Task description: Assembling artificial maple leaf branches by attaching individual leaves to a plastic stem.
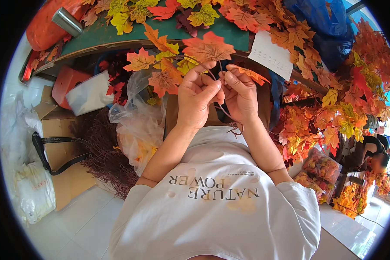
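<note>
Both hands are raised close together in front of my chest, near the table's edge. A thin brown stem (221, 108) of an artificial maple leaf garland runs between them, its loose end curling down below my right hand. My left hand (198, 96) is closed in a pinch around this stem. My right hand (242, 93) is also pinched closed at the stem, thumb against fingers; its exact grip is partly hidden. Above the hands stands a large orange-red leaf (209, 47). Orange and yellow leaves (164, 77) spread out left of my left hand. Another orange leaf (255, 76) sticks out behind my right fingers.
A green-topped table (104, 42) carries loose leaves, a metal cylinder (67, 21), a white paper (271, 55) and a blue plastic bag (318, 30). Leaf garlands (316, 117) hang at right. At left are dark stems (106, 151), a cardboard box (60, 156) and clear plastic (136, 125). Another person (375, 149) is at far right.
</note>
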Motion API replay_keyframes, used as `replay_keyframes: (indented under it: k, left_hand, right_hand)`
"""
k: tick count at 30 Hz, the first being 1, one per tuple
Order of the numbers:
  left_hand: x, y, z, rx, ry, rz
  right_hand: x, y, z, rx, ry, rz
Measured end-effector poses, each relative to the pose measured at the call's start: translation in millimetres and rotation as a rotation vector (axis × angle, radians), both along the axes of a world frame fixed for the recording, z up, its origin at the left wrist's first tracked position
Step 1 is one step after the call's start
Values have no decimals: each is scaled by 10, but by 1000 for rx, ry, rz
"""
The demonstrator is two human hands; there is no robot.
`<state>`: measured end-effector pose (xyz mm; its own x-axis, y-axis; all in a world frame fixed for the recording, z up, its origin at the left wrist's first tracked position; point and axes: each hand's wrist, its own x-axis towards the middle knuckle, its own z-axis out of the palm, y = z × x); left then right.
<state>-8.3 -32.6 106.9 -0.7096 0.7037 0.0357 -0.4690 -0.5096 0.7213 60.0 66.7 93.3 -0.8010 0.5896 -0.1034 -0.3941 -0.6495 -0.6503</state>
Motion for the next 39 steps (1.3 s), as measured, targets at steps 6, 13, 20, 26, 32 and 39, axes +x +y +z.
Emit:
replay_keyframes:
  k: [6,13,20,26,32,39]
  left_hand:
    - [-5,21,-5,-23,7,21]
    - [-15,32,-32,-40,-6,29]
    - [-5,19,-62,-33,16,24]
    - [4,47,-121,-39,32,17]
    - [-10,63,-136,-7,60,41]
    - [-62,68,-181,40,2,53]
  right_hand:
    - [10,44,-87,-104,20,61]
    - [-1,48,-129,-106,-1,57]
    - [18,-12,-82,-39,-24,6]
    - [32,-17,-150,7,-41,-43]
    - [42,-31,-87,79,-27,2]
    - [20,41,-130,426,-87,45]
